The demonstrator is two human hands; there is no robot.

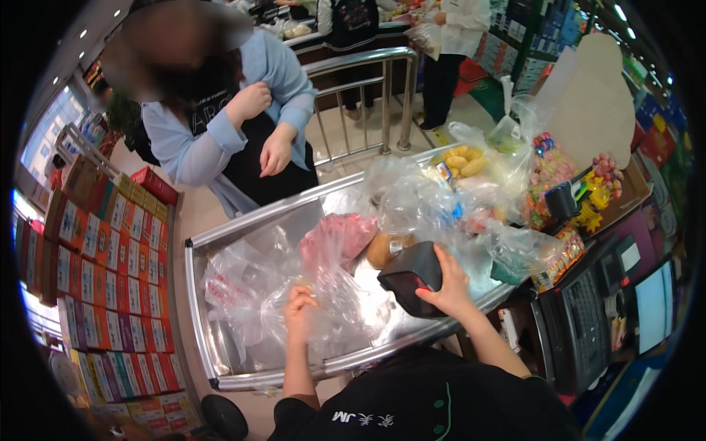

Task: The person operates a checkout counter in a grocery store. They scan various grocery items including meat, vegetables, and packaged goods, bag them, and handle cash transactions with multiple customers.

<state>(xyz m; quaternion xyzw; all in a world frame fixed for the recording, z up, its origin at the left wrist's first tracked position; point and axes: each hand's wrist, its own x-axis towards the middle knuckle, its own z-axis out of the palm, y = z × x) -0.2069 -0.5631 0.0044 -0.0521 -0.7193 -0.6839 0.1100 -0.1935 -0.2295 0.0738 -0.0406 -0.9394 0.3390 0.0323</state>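
Observation:
My right hand (449, 284) holds a black box-shaped barcode scanner (411, 275) above the metal checkout counter (336, 361), its dark window turned toward the left side. My left hand (300, 308) grips the gathered plastic of a clear bag (336, 281). Pink raw meat (342, 237) shows in a clear bag beyond that hand. A brown item with a white label (386, 248) lies between the meat and the scanner, partly hidden. Several crumpled clear bags (242, 286) lie at the counter's left end.
A person in a blue shirt (276, 71) stands across the counter. Bagged yellow produce (463, 160) and other bags lie at the far right. A keyboard (579, 314) and monitor (654, 306) stand at right. Metal railing (386, 99) rises behind; stacked boxes (110, 248) stand left.

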